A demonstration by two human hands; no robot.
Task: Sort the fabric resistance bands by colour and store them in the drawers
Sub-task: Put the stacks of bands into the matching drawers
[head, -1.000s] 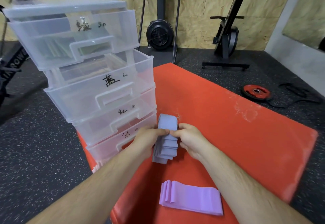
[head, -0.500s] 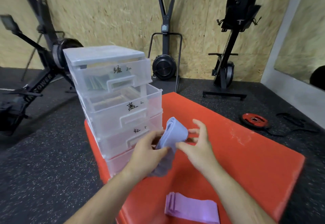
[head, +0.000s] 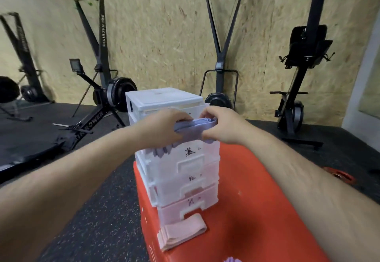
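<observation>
— What lies closest?

— A scrap of a lilac band (head: 232, 259) at the very bottom edge, on the red mat (head: 267, 210). Just beyond it a folded stack of pink bands (head: 182, 233) lies on the same mat, right at the foot of the drawer unit (head: 185, 192).

— And the unit itself?

— Four translucent plastic drawers, one above another, each with a handwritten mark on its front that is too blurred to read with certainty. The lowest one shows pink through its wall.

— Where are the hands?

— Both bare forearms reach forward to the upper part of the unit. The left hand (head: 162, 127) and the right hand (head: 223, 127) hold a folded bundle of blue-grey bands (head: 195, 127) between them, level with the top drawer's front.

— How is each grip?

— Each grip is closed on the bundle. The left fingers curl over its left end, and the right fingers and thumb pinch its right end. Loose ends hang below the left hand, over the left part of the second drawer. I cannot tell whether they are inside that drawer or in front of it.

— Farther off?

— A red weight plate (head: 339, 175) lies on the dark speckled floor (head: 92, 210) to the right and a rowing machine (head: 86, 122) to the left. A ski machine (head: 220, 60) stands against the chipboard wall (head: 164, 35).
</observation>
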